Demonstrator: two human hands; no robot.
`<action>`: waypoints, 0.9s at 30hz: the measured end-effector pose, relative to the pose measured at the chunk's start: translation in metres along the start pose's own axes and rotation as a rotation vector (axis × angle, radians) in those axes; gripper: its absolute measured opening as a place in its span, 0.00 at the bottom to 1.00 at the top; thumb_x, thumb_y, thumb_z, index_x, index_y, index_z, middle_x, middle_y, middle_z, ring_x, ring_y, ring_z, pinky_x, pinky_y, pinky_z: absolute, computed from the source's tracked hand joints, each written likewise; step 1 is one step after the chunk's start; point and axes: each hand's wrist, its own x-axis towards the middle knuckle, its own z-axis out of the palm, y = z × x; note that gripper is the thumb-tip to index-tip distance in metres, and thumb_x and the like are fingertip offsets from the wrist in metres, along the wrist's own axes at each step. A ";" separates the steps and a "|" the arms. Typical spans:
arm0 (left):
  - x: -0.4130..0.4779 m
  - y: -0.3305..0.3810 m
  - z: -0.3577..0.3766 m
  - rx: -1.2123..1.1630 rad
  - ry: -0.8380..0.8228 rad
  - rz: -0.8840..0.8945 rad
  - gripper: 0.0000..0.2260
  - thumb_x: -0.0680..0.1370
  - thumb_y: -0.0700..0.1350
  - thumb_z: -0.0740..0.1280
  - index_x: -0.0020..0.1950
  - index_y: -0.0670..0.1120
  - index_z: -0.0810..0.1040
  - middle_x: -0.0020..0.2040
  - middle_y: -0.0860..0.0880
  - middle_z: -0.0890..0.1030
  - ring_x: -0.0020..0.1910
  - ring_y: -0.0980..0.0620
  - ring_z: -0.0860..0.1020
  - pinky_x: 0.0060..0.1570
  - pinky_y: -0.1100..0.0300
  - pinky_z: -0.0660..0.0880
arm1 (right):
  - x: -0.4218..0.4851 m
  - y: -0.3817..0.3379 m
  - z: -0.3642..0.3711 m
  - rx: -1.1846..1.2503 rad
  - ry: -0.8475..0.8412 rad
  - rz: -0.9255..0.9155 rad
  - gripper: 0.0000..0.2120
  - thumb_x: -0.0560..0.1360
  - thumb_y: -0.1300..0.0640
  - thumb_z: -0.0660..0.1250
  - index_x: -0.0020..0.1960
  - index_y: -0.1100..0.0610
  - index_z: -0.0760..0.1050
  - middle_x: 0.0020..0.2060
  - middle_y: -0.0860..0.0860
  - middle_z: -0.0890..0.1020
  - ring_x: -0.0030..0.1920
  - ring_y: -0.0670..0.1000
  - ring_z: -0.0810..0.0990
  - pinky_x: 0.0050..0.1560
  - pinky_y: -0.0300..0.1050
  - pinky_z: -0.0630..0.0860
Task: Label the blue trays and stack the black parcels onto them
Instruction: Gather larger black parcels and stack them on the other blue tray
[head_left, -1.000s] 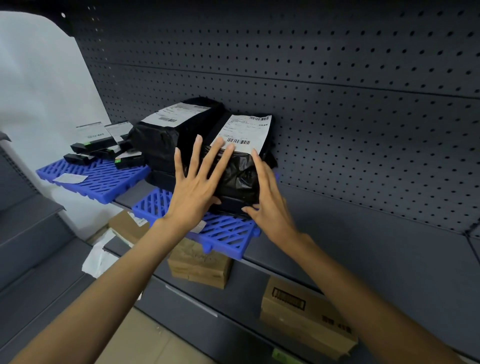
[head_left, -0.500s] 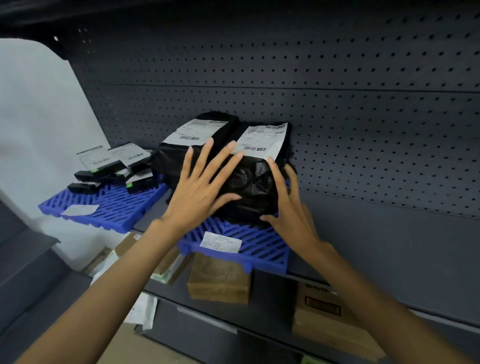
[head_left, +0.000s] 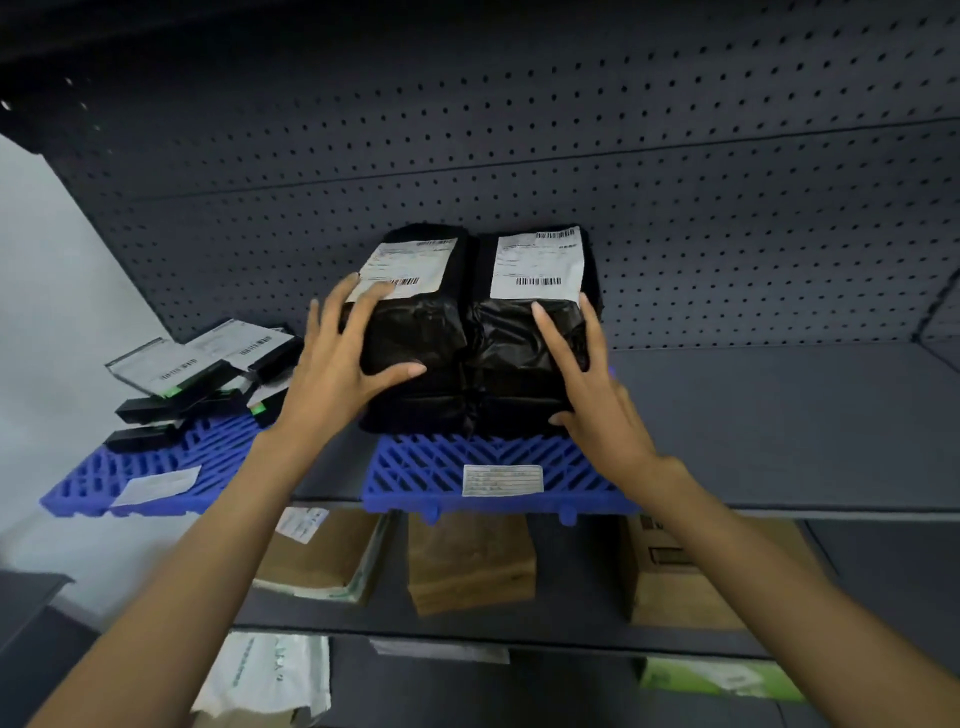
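left hand: fingers spread, nearly straight, palm pressed flat on the left black parcel; nothing clasped. right hand: fingers straight, laid against the right black parcel; also clasps nothing. parcels side by side, touching, on the rear half of the blue tray. white label at the tray's front edge. left of the tray: second blue tray carrying small black boxes. below the tray: cardboard boxes.
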 end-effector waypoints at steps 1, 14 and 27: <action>0.000 -0.001 0.002 -0.079 -0.010 -0.012 0.34 0.71 0.63 0.70 0.74 0.56 0.62 0.76 0.49 0.58 0.73 0.47 0.64 0.66 0.38 0.70 | 0.000 0.000 0.001 0.009 -0.013 0.028 0.64 0.65 0.77 0.74 0.77 0.34 0.38 0.79 0.49 0.37 0.25 0.47 0.66 0.22 0.33 0.61; 0.003 -0.001 0.030 -0.247 0.018 0.087 0.31 0.74 0.51 0.73 0.73 0.58 0.62 0.77 0.51 0.53 0.60 0.52 0.69 0.46 0.49 0.79 | 0.006 0.006 0.002 0.060 0.027 0.135 0.65 0.64 0.76 0.76 0.75 0.29 0.42 0.79 0.52 0.50 0.35 0.60 0.82 0.26 0.29 0.67; 0.003 0.000 0.019 -0.185 -0.061 0.080 0.35 0.75 0.49 0.73 0.75 0.60 0.56 0.77 0.50 0.51 0.45 0.45 0.77 0.37 0.50 0.78 | -0.012 -0.011 -0.031 -0.146 0.068 0.013 0.45 0.76 0.45 0.69 0.78 0.35 0.39 0.78 0.52 0.55 0.52 0.57 0.81 0.37 0.50 0.80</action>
